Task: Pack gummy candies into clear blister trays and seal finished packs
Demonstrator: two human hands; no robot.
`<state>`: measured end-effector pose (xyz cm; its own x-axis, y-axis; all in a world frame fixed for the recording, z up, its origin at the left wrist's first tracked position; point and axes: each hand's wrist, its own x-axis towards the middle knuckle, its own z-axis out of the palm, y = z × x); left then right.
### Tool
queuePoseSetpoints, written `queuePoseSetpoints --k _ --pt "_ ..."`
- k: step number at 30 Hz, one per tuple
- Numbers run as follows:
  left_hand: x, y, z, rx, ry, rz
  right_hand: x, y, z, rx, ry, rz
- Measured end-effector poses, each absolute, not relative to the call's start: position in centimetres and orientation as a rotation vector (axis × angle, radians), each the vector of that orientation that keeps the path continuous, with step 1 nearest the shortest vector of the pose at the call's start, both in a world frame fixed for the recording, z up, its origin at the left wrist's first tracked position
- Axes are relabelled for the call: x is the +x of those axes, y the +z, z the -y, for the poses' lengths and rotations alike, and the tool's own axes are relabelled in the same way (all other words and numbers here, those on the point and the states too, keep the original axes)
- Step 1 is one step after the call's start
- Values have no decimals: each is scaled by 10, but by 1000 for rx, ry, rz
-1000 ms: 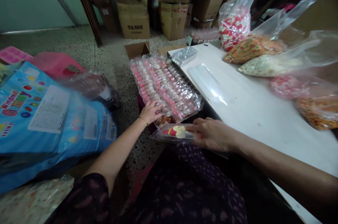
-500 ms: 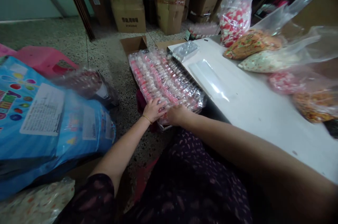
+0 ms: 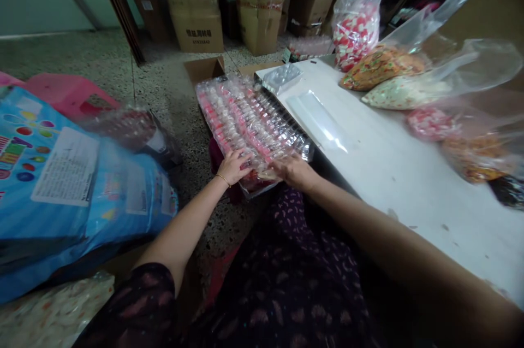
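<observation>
Rows of clear-wrapped packs with pink, red and white contents (image 3: 241, 113) fill a shallow cardboard box beside the table. On their near left edge rests my left hand (image 3: 234, 166), its fingers spread over the wrappers, a thin gold bracelet at the wrist. My right hand (image 3: 295, 171) lies at the near right end of the same rows, fingers stretched towards the left hand and touching the plastic. Between the two hands the near edge of the packs shows reddish under crinkled film. What the right fingertips touch underneath is hidden.
A white table (image 3: 368, 173) runs along the right, carrying a clear plastic tray (image 3: 315, 116) and several filled bags (image 3: 382, 66). A large blue printed bag (image 3: 110, 173) stands at the left, before a pink stool (image 3: 69, 94). Cardboard boxes (image 3: 196, 17) are stacked behind.
My right hand has moved right, away from the left hand, and its bent fingers have stretched out. The left hand stays on the packs, nearly still. The view has shifted slightly.
</observation>
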<state>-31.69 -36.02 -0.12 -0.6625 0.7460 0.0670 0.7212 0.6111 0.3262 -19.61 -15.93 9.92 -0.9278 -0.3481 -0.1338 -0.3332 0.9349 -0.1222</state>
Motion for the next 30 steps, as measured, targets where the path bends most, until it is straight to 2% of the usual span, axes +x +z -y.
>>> queuePoseSetpoints --k 8,17,20,24,30 --pt "-321 -1 364 1254 464 -2706 -224 114 199 -689 -18 -2738" --pt "-320 6 360 1264 361 -2834 -226 42 210 -732 -172 -2741" --pt "-303 20 361 1178 218 -2943 -219 45 187 -719 -260 -2761" --pt "-289 26 358 1189 -40 -2741 -223 54 167 -759 -293 -2722" --pt "-305 36 344 1186 -48 -2572 -234 69 169 -935 -308 -2563"
